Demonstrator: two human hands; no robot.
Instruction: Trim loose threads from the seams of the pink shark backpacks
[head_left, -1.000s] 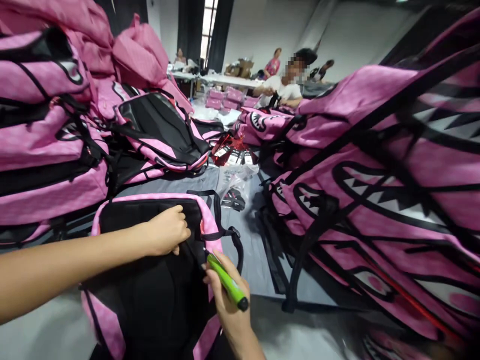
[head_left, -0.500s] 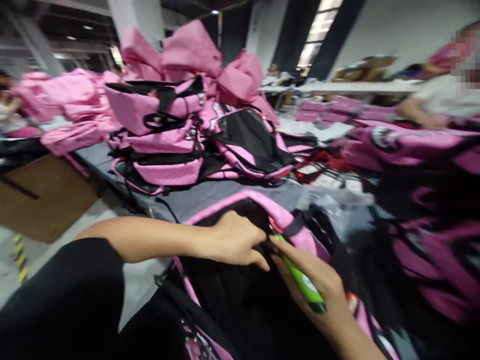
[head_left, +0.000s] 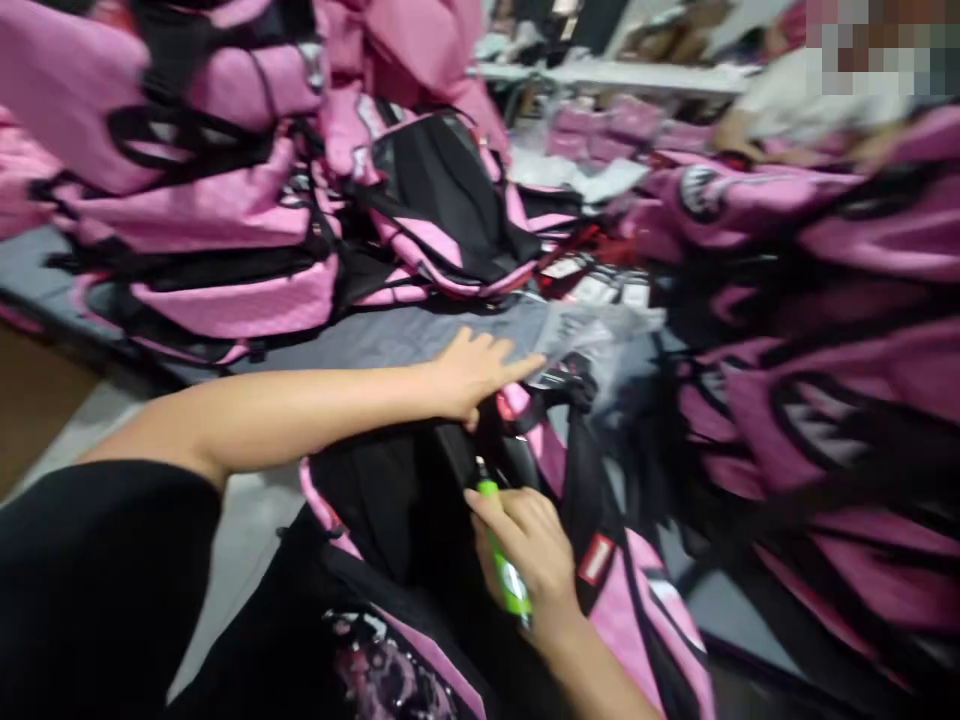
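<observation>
A black-lined pink and black backpack (head_left: pixel 615 610) lies open in front of me, its dark inside facing up. My left hand (head_left: pixel 480 375) rests at its far edge by the pink trim, fingers stretched out and thumb bent down towards the lining. Closed in my right hand (head_left: pixel 536 545) is a bright green tool (head_left: pixel 510 575) with a narrow metal tip, which points into the bag just below my left hand. Motion blur hides the tool's exact kind. A small red label (head_left: pixel 596 558) shows on the bag's right side.
Stacked pink backpacks (head_left: pixel 225 210) stand at the left, with another backpack (head_left: pixel 439 200) lying behind. More bags (head_left: pixel 810 400) pile up on the right. A clear plastic bag (head_left: pixel 592 335) lies on the grey table (head_left: pixel 405 340). A person in a white top (head_left: pixel 817 105) works at the back right.
My view has tilted down and moved closer. My left hand has spread its fingers and shifted to the bag's far edge. My right hand has turned the green tool more upright.
</observation>
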